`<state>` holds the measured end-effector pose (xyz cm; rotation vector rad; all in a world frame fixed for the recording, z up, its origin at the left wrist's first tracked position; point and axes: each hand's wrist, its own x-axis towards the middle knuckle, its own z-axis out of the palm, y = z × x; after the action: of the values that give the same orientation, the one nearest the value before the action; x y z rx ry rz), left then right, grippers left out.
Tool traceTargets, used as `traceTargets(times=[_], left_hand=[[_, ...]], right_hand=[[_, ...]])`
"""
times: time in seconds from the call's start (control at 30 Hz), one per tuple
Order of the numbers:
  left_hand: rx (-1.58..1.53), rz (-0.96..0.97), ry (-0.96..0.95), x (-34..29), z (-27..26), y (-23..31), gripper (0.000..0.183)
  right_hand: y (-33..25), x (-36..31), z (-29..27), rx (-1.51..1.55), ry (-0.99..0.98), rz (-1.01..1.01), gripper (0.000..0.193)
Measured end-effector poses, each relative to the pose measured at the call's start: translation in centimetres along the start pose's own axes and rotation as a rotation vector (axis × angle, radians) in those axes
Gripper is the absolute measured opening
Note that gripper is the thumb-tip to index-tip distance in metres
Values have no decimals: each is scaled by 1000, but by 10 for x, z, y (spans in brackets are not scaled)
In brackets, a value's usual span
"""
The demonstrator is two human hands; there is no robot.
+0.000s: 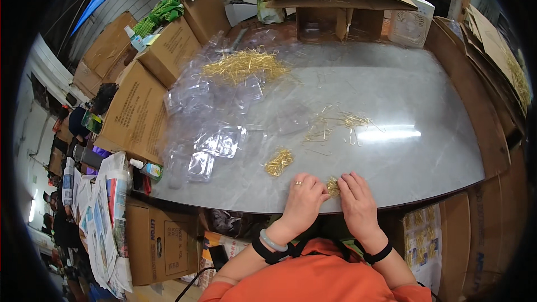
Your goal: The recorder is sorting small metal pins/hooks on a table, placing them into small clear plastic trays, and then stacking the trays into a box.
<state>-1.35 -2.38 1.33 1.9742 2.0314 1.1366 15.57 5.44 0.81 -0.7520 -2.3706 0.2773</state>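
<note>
Both hands, left (304, 194) and right (357, 197), pinch a small gold pin bundle (333, 186) with closed fingers.

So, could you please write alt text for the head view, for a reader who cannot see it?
A person's left hand and right hand pinch a small bundle of gold metal pins at the near edge of a grey table. More pin piles and clear plastic blister packs lie across it, with cardboard boxes alongside.

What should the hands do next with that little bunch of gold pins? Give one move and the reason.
Probably set the small bunch of gold pins beside the gathered bundle just ahead. Both the left hand and the right hand pinch it at the near table edge, and the clear plastic trays lie farther left.
</note>
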Motion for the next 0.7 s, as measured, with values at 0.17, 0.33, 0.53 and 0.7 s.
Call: traceTargets(times=[0.17, 0.33, 0.53, 0.7], left_hand=[[-47, -288, 182, -20, -41, -17, 11], [-382, -910, 171, -17, -82, -52, 30], [-401, -933, 114, 4, -76, -60, 34], [-840, -884, 191, -36, -76, -59, 24]], right_hand=[[0, 0, -2, -11, 19, -5, 38], [-1, -2, 2, -30, 46, 3, 36], [-2, 0, 3, -34, 38, -16, 35], [1, -2, 3, -33, 20, -18, 36]])
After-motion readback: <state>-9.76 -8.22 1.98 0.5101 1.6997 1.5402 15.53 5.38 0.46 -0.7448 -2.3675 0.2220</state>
